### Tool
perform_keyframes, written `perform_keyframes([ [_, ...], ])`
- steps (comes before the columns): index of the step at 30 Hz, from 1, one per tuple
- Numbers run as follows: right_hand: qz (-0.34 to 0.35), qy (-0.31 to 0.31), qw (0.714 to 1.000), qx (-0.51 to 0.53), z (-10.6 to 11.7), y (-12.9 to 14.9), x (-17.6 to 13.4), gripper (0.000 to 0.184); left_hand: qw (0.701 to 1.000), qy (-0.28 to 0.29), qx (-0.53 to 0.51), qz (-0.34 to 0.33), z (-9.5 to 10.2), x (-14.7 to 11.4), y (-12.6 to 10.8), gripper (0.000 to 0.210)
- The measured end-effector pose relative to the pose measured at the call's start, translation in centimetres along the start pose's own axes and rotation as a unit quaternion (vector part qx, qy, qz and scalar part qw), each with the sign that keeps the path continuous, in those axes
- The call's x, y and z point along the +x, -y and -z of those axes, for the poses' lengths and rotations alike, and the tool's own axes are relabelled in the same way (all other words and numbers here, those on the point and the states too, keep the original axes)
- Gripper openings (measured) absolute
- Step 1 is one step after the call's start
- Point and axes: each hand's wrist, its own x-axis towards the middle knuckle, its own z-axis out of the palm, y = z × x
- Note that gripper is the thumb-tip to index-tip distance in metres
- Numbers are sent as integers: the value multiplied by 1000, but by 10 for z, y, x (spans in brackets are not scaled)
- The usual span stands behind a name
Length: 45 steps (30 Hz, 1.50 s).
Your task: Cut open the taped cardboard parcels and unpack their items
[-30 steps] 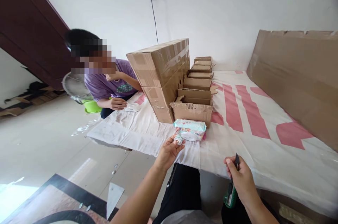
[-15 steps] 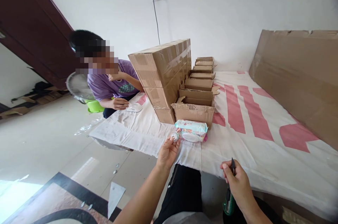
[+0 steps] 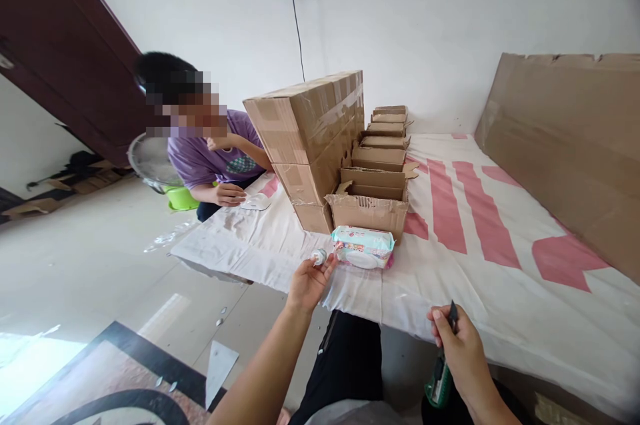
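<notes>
White cloth with broad pink stripes (image 3: 450,258) covers the low surface, where a row of open brown cardboard boxes (image 3: 373,191) stands behind a pale blue and pink soft pack of wipes (image 3: 363,247). Just left of that pack, the left hand (image 3: 306,283) pinches a small round silvery cap-like object (image 3: 319,256) in its fingertips. Near the cloth's front edge, the right hand (image 3: 463,353) is closed around a green-handled utility knife (image 3: 441,375), blade end up.
</notes>
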Motion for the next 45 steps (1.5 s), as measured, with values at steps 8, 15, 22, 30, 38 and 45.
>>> perform_keyframes([
  [8, -13, 14, 1000, 2, -1, -2, 2, 41, 999, -6, -36, 17, 7, 0, -7, 12],
  [15, -2, 17, 1000, -5, -2, -1, 4, 40, 998, 1, -41, 41, 4, -2, 0, 11],
  [22, 59, 25, 993, -95, -8, 16, 3, 37, 996, 29, -44, 77, -5, -10, 9, 9],
  [30, 128, 21, 968, -215, -7, 28, 14, 27, 986, 84, -77, 124, -15, -20, 20, 7],
  [38, 146, 23, 899, -412, 25, 3, 22, 18, 977, 124, -72, 156, -24, -27, 39, 3],
  [45, 124, 40, 866, -483, 28, -2, 13, 14, 963, 155, -68, 210, -24, -44, 81, 5],
])
